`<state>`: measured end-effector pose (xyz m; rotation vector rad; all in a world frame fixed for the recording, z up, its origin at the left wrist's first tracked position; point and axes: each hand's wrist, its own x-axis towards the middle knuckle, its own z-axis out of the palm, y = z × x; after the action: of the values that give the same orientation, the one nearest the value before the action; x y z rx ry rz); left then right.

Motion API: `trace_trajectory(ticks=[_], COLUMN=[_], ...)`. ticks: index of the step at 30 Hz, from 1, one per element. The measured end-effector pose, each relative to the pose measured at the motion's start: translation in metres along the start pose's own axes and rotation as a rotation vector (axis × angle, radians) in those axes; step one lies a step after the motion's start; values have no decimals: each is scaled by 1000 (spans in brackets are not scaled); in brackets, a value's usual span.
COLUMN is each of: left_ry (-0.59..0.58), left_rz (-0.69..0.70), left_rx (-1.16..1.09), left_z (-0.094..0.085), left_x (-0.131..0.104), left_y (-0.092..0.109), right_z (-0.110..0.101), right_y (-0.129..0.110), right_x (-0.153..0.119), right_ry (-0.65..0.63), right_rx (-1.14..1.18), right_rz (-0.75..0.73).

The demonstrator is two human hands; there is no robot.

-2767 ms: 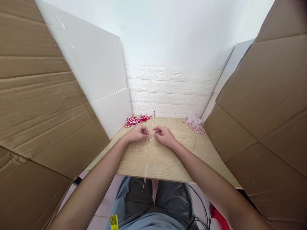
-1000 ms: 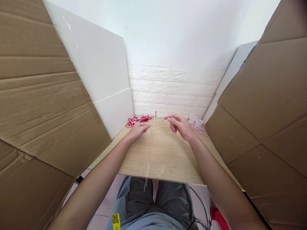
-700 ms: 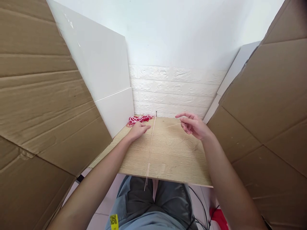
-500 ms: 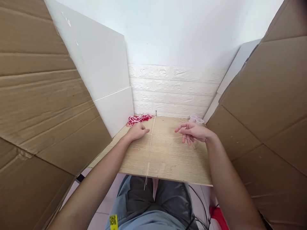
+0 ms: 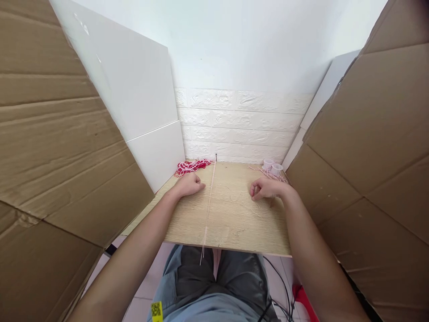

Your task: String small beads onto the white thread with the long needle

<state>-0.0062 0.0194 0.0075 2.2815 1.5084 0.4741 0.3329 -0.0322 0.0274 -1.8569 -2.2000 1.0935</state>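
A pale cord (image 5: 210, 201) runs down the wooden board from a small dark peg (image 5: 216, 156) at the back, and its loose ends hang over the front edge. My left hand (image 5: 190, 184) is closed just left of the cord; what its fingers pinch is too small to make out. To the right, my right hand (image 5: 263, 188) has its fingertips pressed together over the board, and anything between them is too fine to tell. A thin thread (image 5: 231, 197) lies curved between the cord and my right hand.
Red and white yarn (image 5: 192, 167) is heaped at the back left. Two clear plastic cups (image 5: 276, 169) and pink twisted strands (image 5: 273, 175) are at the back right. Cardboard panels (image 5: 375, 134) stand on both sides of the wooden board (image 5: 248, 237).
My right hand has gone from spread fingers to a pinch. My left hand stays closed beside the cord. The view has shifted slightly.
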Motion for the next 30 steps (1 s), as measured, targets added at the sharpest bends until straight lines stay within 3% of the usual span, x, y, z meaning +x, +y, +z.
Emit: trace_trajectory(ticks=[10, 18, 23, 26, 30], left_ry=[1, 1, 3, 11, 11], left_rz=[0, -7, -3, -2, 8], left_rx=[19, 8, -13, -37, -31], left_z=[0, 0, 0, 1, 1], left_x=[-1, -1, -1, -1, 0], left_y=[0, 1, 2, 1, -1], right_z=[2, -3, -3, -5, -7], right_y=[4, 18, 16, 15, -1], right_x=[8, 4, 3, 4, -1], right_ry=[106, 117, 137, 300, 742], right_rx=[-12, -86, -72, -55, 93], right_rz=[-84, 109, 89, 41, -150])
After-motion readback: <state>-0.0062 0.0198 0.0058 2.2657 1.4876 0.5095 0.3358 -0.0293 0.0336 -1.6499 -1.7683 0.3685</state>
